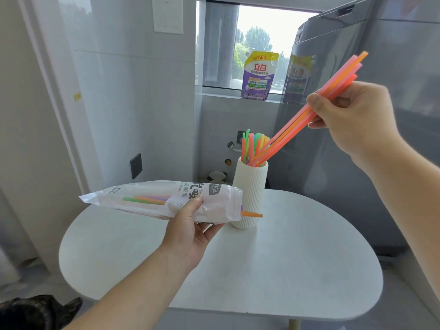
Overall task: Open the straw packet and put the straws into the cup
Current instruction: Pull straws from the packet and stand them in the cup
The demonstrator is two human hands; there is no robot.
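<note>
Head view showed the left grip (190,225), a bare hand, grasping the straw packet (152,198) from below, its thumb pressed on the printed face. The packet lay roughly level above the round white worktop (285,258), with its right end pointing toward the cup (250,194). That end overlapped the cup's left side in the view, and whether they touched could not be told. A few green, orange and purple straws showed through the packet's clear film, and one orange straw (252,214) stuck out of its right end across the cup's ribbed wall. The right grip (352,117) pinched a bundle of pink and orange straws (342,72) between thumb and fingers, slanting down to the left with the lower ends inside the cup's mouth. More coloured straws (253,146) already stood in the cup, which sat upright toward the back of the worktop. A purple detergent pouch (259,77) stood on the window sill behind, beside a grey appliance (357,186).
</note>
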